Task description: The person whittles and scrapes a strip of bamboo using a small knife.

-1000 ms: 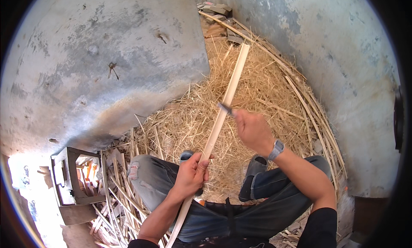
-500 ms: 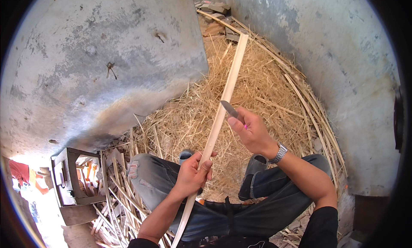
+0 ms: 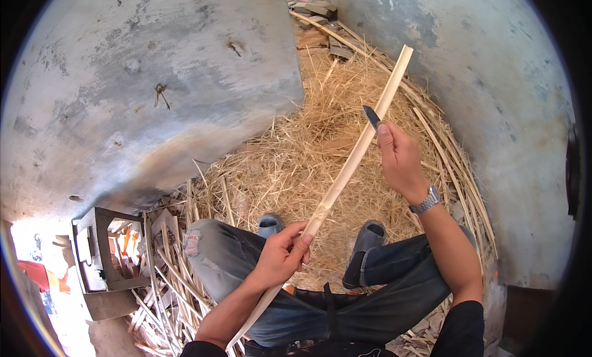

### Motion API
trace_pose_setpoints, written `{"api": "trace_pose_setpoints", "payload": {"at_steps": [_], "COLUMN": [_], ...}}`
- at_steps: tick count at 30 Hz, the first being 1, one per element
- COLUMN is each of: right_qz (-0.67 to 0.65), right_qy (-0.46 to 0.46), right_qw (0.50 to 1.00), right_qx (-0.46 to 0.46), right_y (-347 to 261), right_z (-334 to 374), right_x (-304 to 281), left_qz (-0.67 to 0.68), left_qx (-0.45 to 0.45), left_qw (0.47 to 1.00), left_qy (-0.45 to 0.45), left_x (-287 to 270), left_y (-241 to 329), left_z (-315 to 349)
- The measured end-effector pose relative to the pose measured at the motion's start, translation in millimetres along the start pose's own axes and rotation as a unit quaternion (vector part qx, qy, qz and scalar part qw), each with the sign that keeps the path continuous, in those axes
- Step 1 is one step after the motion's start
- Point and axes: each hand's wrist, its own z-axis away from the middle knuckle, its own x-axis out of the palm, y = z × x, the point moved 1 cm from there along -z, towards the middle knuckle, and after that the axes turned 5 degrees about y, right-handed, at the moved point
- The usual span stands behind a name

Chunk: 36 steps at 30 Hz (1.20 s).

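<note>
Left hand curled around a pale strip, lower centre.
The strip slants to the upper right; the right hand, fingers folded, grips a knife across it, before straw-like shavings mid-frame.

No readable text, numbers or signs. Pale line marking on dark shirt, at lower edge: cut off, illegible.

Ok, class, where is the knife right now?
In the head view, the knife is right of centre in the upper half, held in the right hand, its blade seen across the pale strip.
</note>
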Motion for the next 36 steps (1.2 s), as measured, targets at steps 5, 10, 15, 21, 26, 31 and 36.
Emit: {"api": "trace_pose_setpoints", "payload": {"at_steps": [5, 10, 15, 21, 26, 31, 36], "right_qz": [0.094, 0.088, 0.075, 0.045, 0.062, 0.065, 0.069], "right_qy": [-0.024, -0.103, -0.045, -0.126, -0.097, -0.067, -0.109], "right_qw": [0.995, 0.983, 0.995, 0.986, 0.986, 0.993, 0.985], "right_qx": [-0.034, -0.122, -0.054, -0.1, -0.118, -0.067, -0.116], "right_y": [-5, -36, -31, -40, -39, -30, -36], "right_z": [5, 63, 21, 70, 35, 44, 54], "right_x": [6, 46, 30, 50, 35, 39, 45], "left_qz": [0.012, 0.028, 0.045, 0.033, 0.008, -0.014, -0.038], "left_qx": [0.033, 0.016, 0.037, 0.04, 0.078, 0.078, 0.083], "left_qw": [0.998, 0.995, 0.993, 0.993, 0.989, 0.987, 0.985], "left_qy": [0.058, 0.097, 0.104, 0.109, 0.127, 0.137, 0.148], "left_x": [4, -2, -5, -4, -5, -3, -11], "left_y": [4, -2, 3, 1, -3, -7, -13], "left_z": [5, 3, 5, 5, 4, 2, 3]}}
